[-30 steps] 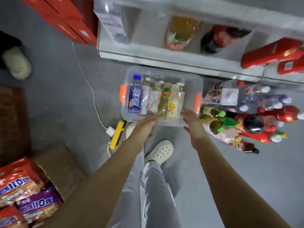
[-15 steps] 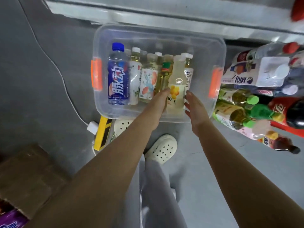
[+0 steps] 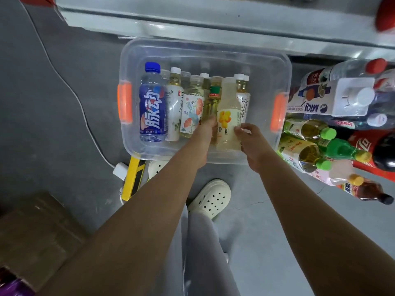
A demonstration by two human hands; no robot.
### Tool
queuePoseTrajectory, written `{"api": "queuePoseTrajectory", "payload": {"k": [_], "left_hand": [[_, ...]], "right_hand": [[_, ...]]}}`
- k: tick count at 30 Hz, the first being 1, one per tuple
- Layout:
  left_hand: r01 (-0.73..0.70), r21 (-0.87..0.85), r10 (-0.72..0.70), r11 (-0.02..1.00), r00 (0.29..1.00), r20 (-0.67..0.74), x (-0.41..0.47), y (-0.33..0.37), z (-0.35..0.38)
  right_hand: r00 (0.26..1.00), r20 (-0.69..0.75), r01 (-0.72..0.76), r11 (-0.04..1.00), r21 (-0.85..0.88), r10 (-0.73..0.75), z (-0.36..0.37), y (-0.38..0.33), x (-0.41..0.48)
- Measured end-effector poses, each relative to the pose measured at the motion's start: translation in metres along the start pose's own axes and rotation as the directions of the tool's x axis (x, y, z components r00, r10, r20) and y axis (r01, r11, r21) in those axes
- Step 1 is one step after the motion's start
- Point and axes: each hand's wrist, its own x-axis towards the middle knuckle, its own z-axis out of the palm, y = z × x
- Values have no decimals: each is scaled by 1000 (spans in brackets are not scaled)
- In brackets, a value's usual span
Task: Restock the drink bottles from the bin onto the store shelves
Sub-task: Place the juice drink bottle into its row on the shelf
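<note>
A clear plastic bin with orange handles sits on the grey floor below the shelf edge. Several drink bottles lie in it side by side: a blue bottle at the left, tea bottles with white labels, an amber bottle and a pale yellow bottle. My left hand reaches into the bin, fingers curled over the lower part of the amber bottle, fingertips hidden. My right hand grips the right side of the pale yellow bottle.
Stocked bottles and a white carton fill the low shelf at right. A white cable with a plug and a yellow tool lie left of my feet. A cardboard box stands at lower left.
The view has dropped closer to the bin. Both hands moved forward from the bin's near rim onto the bottles inside, and the right hand has closed on the pale yellow bottle.
</note>
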Motion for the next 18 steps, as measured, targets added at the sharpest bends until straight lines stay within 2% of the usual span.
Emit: {"api": "queuePoseTrajectory", "payload": {"k": [4, 8, 12, 13, 18], "left_hand": [[-38, 65, 38, 997, 999, 5, -10, -3, -6], [-95, 58, 92, 994, 995, 50, -57, -5, -14], [-144, -53, 152, 988, 965, 213, -142, 8, -19], [-167, -71, 179, 983, 954, 241, -169, 13, -18], [-303, -88, 315, 949, 894, 318, -332, 60, 0]], "right_hand": [[1000, 30, 6, 997, 75, -8, -4, -5, -11], [982, 184, 19, 989, 145, -46, -18, -17, -56], [930, 338, 72, 972, 222, -146, -39, -49, -150], [921, 350, 84, 965, 249, -170, -45, -58, -178], [937, 216, 144, 865, 481, -276, -80, -114, -339]]}}
